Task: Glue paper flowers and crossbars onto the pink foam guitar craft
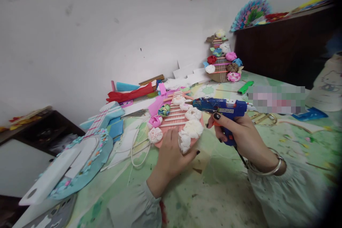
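Note:
A pink lute-shaped craft [175,123] lies in front of me, covered with paper flowers and pale strips. My left hand [173,153] holds its lower end, fingers over the front and thumb stretched along the bottom edge. White paper flowers [193,128] run down its right side; a pink flower [155,121] and a green-blue flower [164,110] sit on the left. In my right hand [240,131] is a blue hot glue gun [213,105], fingers wrapped round its handle. The nozzle points left, close to the upper flowers; whether it touches them I cannot tell.
A light-blue guitar craft [104,149] lies left, with a phone [53,213] near the front edge. A brown flowered lute [220,67] leans on the wall. Red paper [130,94], a green utility knife [245,87], scissors [263,118] and a white cord [140,165] lie about.

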`<action>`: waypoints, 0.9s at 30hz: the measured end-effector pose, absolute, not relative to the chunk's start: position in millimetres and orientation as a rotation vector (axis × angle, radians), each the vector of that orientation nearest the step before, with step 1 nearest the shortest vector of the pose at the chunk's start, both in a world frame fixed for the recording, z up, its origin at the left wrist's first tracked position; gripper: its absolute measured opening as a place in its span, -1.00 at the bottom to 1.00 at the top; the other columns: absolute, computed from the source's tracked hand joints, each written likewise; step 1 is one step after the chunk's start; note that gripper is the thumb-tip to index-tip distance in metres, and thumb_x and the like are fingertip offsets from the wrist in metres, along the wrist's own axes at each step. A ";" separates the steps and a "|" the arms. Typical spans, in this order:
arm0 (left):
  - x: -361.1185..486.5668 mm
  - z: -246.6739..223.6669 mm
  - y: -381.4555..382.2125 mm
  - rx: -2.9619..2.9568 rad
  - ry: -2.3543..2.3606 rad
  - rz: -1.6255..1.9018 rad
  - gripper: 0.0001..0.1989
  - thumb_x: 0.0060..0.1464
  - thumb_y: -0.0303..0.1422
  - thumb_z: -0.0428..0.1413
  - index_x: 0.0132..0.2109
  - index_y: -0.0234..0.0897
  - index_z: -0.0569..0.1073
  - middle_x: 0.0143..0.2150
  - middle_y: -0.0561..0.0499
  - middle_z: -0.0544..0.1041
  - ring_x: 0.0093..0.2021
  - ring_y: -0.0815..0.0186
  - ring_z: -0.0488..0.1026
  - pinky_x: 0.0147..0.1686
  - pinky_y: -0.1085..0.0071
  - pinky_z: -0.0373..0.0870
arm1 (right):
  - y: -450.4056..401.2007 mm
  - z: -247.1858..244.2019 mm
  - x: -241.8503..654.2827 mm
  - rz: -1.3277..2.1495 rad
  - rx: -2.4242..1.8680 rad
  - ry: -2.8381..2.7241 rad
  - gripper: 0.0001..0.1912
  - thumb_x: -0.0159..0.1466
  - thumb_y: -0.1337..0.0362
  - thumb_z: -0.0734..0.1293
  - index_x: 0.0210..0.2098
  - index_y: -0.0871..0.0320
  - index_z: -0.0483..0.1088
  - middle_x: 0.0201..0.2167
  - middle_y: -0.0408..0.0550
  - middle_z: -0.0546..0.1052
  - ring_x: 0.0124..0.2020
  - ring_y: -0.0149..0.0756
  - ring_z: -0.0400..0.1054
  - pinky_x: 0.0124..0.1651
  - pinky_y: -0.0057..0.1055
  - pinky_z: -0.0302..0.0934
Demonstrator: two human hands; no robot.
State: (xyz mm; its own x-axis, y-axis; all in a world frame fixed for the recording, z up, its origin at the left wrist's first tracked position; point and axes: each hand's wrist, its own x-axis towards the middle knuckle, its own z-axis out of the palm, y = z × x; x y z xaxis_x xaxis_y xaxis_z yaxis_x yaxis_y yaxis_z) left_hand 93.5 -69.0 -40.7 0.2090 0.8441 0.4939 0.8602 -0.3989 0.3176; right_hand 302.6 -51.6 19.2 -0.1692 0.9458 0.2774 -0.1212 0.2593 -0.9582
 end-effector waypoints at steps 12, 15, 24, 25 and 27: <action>42.3 -40.0 -58.6 -2.925 -1.863 -1.404 -0.24 -0.14 -0.33 0.27 0.22 -0.21 0.18 0.05 -0.19 0.38 -0.07 0.17 0.43 -0.22 0.32 0.44 | -43.4 5.2 284.3 1.119 -1.065 -1.468 -0.71 -0.01 0.11 0.46 -0.46 0.19 0.40 -0.66 -0.17 0.41 -0.63 -0.42 0.24 -0.58 -0.47 0.10; 41.9 -39.4 -55.8 -2.834 -1.875 -1.494 -0.41 -0.14 -0.28 0.29 0.08 -0.25 0.36 -0.06 -0.15 0.47 -0.14 0.21 0.44 -0.19 0.32 0.41 | -42.4 -1.0 278.8 1.149 -1.007 -1.517 -0.74 -0.03 0.17 0.47 -0.44 0.20 0.42 -0.58 -0.15 0.46 -0.53 -0.38 0.32 -0.45 -0.43 0.21; 57.7 -42.6 -60.0 -2.846 -1.658 -1.408 -0.26 -0.07 -0.22 0.25 0.23 -0.26 0.18 0.16 -0.24 0.33 0.10 0.08 0.32 0.05 0.15 0.27 | -41.7 -25.7 265.9 1.223 -0.945 -1.606 -0.71 -0.02 0.22 0.44 -0.31 0.22 0.45 -0.30 0.02 0.57 -0.24 -0.14 0.45 -0.09 -0.18 0.32; 58.7 -44.2 -59.4 -2.848 -1.606 -1.376 -0.26 -0.07 -0.22 0.25 0.23 -0.27 0.19 0.17 -0.23 0.33 0.13 0.06 0.29 0.09 0.13 0.23 | -40.9 -27.9 266.0 1.220 -0.944 -1.624 -0.70 0.00 0.21 0.43 -0.29 0.21 0.45 -0.28 0.03 0.58 -0.22 -0.12 0.45 -0.08 -0.17 0.32; 60.1 -46.8 -58.0 -2.857 -1.550 -1.310 -0.26 -0.07 -0.20 0.25 0.23 -0.26 0.19 0.14 -0.22 0.35 0.13 0.06 0.29 0.11 0.12 0.21 | -39.5 -31.2 266.5 1.191 -0.956 -1.654 -0.71 0.03 0.20 0.42 -0.27 0.20 0.45 -0.26 0.04 0.58 -0.20 -0.10 0.45 -0.07 -0.17 0.32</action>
